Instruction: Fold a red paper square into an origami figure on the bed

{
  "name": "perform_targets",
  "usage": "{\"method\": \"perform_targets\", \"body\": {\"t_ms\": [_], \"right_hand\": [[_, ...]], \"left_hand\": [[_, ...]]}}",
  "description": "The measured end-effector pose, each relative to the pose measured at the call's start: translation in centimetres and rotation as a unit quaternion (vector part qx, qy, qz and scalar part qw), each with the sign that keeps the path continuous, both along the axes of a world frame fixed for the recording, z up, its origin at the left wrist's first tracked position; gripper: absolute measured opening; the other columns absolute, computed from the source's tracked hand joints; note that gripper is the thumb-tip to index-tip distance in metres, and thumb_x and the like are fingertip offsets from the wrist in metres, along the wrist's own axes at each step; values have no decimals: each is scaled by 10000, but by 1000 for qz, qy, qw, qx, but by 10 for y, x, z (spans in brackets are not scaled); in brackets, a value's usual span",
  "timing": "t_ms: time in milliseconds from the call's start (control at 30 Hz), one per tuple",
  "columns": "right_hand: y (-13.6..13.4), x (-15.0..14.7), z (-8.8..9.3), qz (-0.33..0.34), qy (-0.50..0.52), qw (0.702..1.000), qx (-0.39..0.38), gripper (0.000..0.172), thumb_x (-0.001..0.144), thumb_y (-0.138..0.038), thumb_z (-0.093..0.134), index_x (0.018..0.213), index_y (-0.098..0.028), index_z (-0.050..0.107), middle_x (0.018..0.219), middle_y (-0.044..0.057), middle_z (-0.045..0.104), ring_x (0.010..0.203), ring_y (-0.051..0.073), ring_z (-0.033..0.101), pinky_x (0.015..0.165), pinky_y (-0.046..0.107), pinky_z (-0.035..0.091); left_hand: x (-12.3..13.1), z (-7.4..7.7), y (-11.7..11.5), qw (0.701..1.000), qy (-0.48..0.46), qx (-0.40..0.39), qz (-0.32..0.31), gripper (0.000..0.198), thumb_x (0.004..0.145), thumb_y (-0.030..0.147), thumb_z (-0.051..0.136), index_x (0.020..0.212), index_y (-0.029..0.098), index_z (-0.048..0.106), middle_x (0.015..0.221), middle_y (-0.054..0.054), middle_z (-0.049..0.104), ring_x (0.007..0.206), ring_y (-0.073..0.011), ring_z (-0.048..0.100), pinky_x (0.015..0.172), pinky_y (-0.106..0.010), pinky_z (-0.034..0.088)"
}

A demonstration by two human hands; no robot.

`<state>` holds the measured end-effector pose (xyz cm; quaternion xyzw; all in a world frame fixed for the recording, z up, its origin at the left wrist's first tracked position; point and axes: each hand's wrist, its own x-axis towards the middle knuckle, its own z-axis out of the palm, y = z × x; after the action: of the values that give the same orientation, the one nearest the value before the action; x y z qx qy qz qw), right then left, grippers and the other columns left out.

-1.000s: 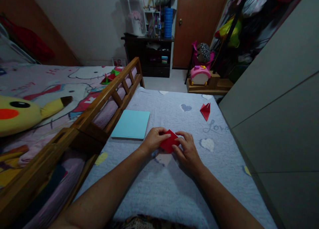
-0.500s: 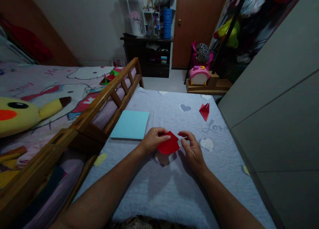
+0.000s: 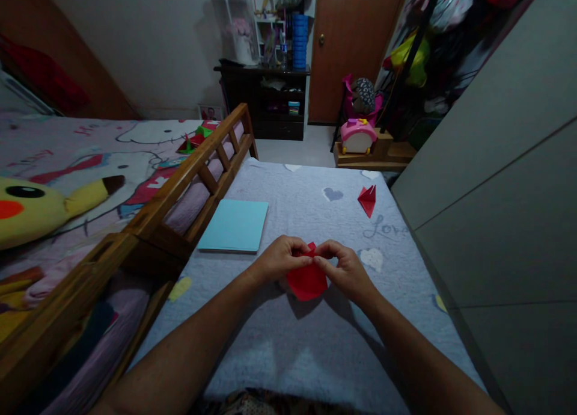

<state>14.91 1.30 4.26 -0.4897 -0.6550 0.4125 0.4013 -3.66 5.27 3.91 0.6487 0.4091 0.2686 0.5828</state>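
Note:
A red sheet of folded paper (image 3: 307, 282) hangs between my hands, a little above the bed. Its upper edge is pinched by my left hand (image 3: 285, 257) between thumb and fingers. From the other side my right hand (image 3: 341, 267) pinches the same edge, and both thumb tips nearly meet at the middle. A small peak of the paper stands up behind the thumbs; the fingers behind are partly hidden. Farther off to the right lies a red folded paper piece (image 3: 368, 200) with pointed flaps. To the left rests a stack of light blue square paper (image 3: 235, 225).
A wooden bed rail (image 3: 198, 174) runs along the left, with a yellow plush toy (image 3: 40, 210) on the bed beyond. Pale cabinet doors (image 3: 496, 222) border the right side. Past the bed's far end stand a dark cabinet (image 3: 265, 105) and a pink toy case (image 3: 357, 136).
My right hand has moved left and taken hold of the red paper's edge, which it was apart from before. The paper has turned and now hangs lower.

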Motion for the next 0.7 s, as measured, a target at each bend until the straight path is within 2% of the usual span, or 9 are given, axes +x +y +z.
{"method": "perform_targets", "body": {"t_ms": [167,433,700], "right_hand": [[12,-3,6,16,-13,999,-45,62,783,-211,615,793,-188,671,710,-10,643,663,140,579,639,270,453],[21,-1,-2,41,76,988,-131,156,750,-319,652,820,-181,672,694,-17,625,629,124,539,591,247,414],[23,-4,-3,32,41,993,-109,153,781,-325,614,772,-180,665,693,-10,632,640,131,553,596,248,410]], "left_hand": [[0,-3,1,1000,2,6,25,253,700,373,726,714,122,699,628,-16,615,577,-120,509,549,-235,363],[0,-4,2,998,-9,-15,54,295,664,387,745,762,110,721,695,-33,672,633,-139,581,590,-235,418],[1,-10,2,998,9,-7,55,243,685,348,702,756,116,719,688,-30,669,624,-138,573,593,-247,409]]}}
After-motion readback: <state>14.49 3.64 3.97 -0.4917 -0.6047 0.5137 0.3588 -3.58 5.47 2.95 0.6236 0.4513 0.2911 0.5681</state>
